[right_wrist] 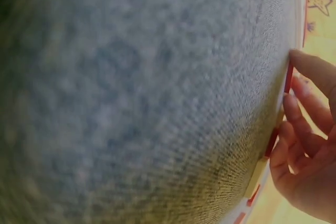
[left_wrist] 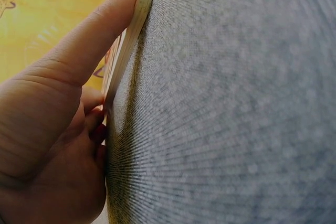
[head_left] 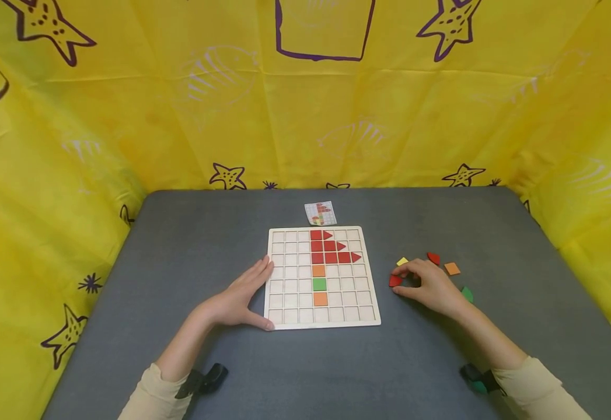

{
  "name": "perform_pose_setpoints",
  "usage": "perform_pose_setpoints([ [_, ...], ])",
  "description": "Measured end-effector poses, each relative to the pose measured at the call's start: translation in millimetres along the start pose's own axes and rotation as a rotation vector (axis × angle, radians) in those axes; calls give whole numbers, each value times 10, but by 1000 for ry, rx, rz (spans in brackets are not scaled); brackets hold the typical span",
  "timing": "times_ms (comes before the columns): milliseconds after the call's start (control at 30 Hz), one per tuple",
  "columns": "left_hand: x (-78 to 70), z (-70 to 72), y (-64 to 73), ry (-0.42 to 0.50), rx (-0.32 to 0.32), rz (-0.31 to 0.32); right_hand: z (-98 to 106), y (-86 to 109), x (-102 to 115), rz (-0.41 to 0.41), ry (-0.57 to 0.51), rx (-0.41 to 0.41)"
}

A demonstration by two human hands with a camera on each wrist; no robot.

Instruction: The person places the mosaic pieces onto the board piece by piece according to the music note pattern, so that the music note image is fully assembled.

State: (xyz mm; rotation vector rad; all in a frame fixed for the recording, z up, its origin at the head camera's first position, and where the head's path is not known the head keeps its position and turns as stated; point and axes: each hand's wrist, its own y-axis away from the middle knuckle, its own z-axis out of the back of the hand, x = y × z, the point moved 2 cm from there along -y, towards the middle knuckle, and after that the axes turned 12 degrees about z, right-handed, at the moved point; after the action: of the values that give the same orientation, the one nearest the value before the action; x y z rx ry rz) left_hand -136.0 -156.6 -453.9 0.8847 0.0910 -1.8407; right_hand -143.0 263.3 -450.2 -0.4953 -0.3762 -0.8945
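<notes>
A white gridded board (head_left: 289, 318) lies on the table. Set in its grid are red squares (head_left: 317, 246), red triangles (head_left: 356, 257), two orange squares (head_left: 320, 298) and a green square (head_left: 319, 284). My left hand (head_left: 236, 300) rests against the board's left side, fingers extended along the edge and thumb at the near corner; the left wrist view shows the thumb (left_wrist: 97, 32) on the rim. To the right of the board, my right hand (head_left: 428, 286) pinches a red tile (head_left: 395, 281) between thumb and fingers. That tile (right_wrist: 289, 78) appears edge-on in the right wrist view.
Around the right hand lie a yellow tile (head_left: 402, 262), another red tile (head_left: 433, 258), an orange square tile (head_left: 452, 268) and a green rounded tile (head_left: 467, 294). A small printed pattern card (head_left: 328, 217) sits just beyond the board. Yellow patterned cloth (head_left: 294, 116) surrounds the grey table (head_left: 205, 233).
</notes>
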Motion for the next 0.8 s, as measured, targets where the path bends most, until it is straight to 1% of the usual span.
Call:
perform_pose_setpoints([
  [133,1,0,8,0,-2,-3,-9,-17,-10,-37,-4,9],
  [333,11,6,6,-6,0,-3,-21,-27,-18,-69,10,1],
  [633,13,3,-11,-5,3,3,-33,-36,-17,-69,35,-38],
  [733,14,2,-8,1,5,5,-40,-45,-3,-78,14,-64],
  [800,16,2,-6,7,5,5,-45,-56,19,-98,-43,-83],
])
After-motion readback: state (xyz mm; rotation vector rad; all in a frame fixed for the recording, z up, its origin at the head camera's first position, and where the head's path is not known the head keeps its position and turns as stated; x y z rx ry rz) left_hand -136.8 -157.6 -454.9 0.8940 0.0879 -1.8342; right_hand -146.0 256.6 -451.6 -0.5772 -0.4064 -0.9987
